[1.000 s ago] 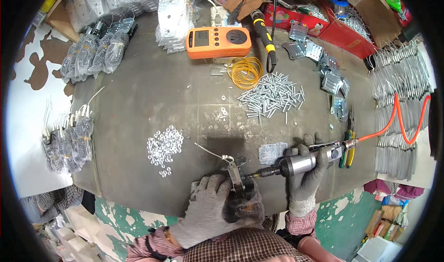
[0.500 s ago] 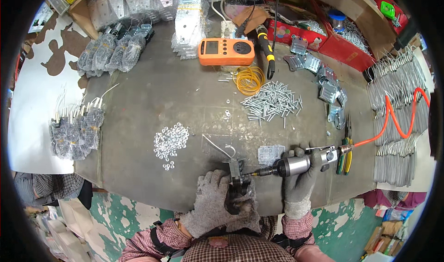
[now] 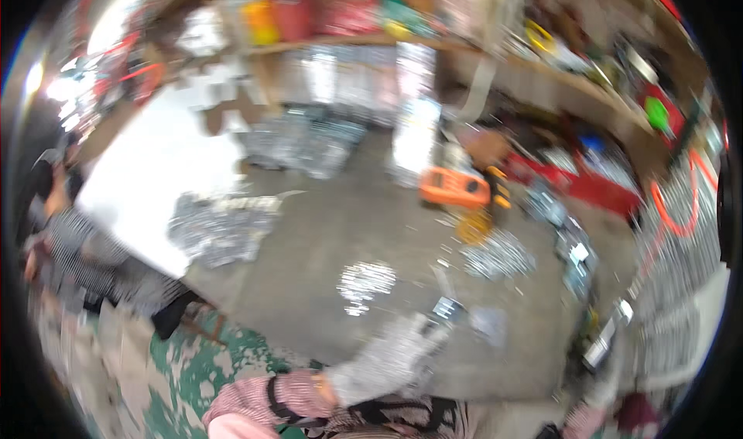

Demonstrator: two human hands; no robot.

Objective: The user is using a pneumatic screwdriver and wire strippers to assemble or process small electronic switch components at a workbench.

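Motion blur smears this moment. My left hand, in a grey knit glove, is closed around a small metal part with a white wire, held low over the near part of the table. At the right, my gloved right hand is at the air screwdriver; its fingers are too smeared to show a grip. The screwdriver is tilted, well apart from the part. Past my left hand lies a pile of nuts. A heap of screws and a clear flat piece are farther right.
An orange meter and yellow rubber bands lie toward the back. Wrapped parts sit at the left. Red boxes and metal brackets line the right. Another person's sleeve shows at the far left.
The view has swung left. My right hand and the air screwdriver have moved away from the metal part to the right. My left hand still has hold of the part.
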